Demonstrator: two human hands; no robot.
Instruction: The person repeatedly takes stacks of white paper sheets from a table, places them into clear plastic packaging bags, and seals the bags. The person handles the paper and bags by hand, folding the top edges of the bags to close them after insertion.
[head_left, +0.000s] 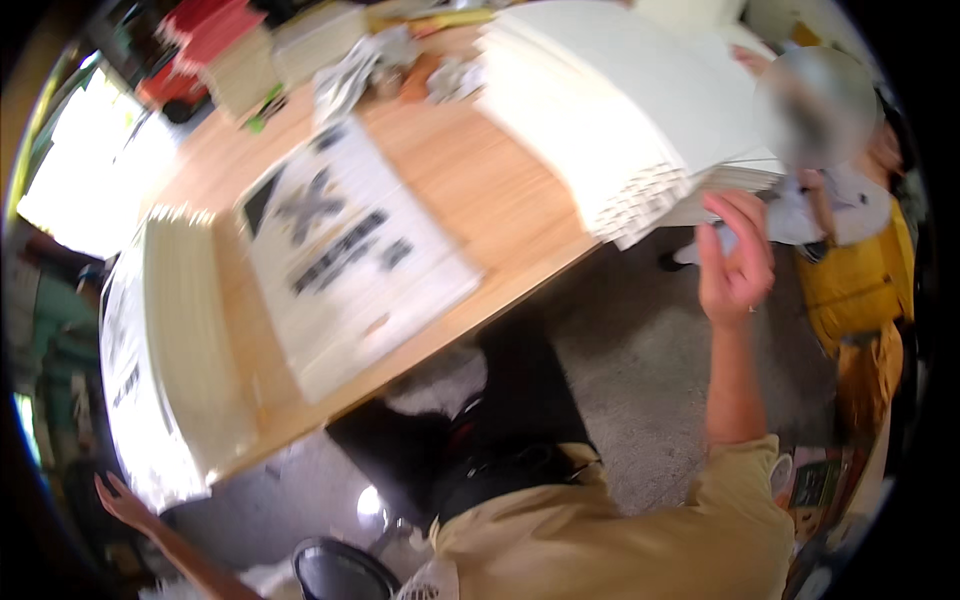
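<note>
My right hand is raised off the table's near edge, beside the corner of a tall stack of white paper sheets. Its fingers are loosely bent, with the thumb apart from them and nothing visible between. Far to the left, my left hand is stretched out with spread, empty fingers, near the lower end of a thick plastic-wrapped stack of paper. Between the two stacks lies a flat white printed bag or sheet with black lettering, slightly creased. Neither hand visibly touches the paper.
The wooden table runs diagonally before me. At its far side are a red-topped stack, crumpled cloths and more paper. Another person is at the right, near a yellow container. A dark round seat is below.
</note>
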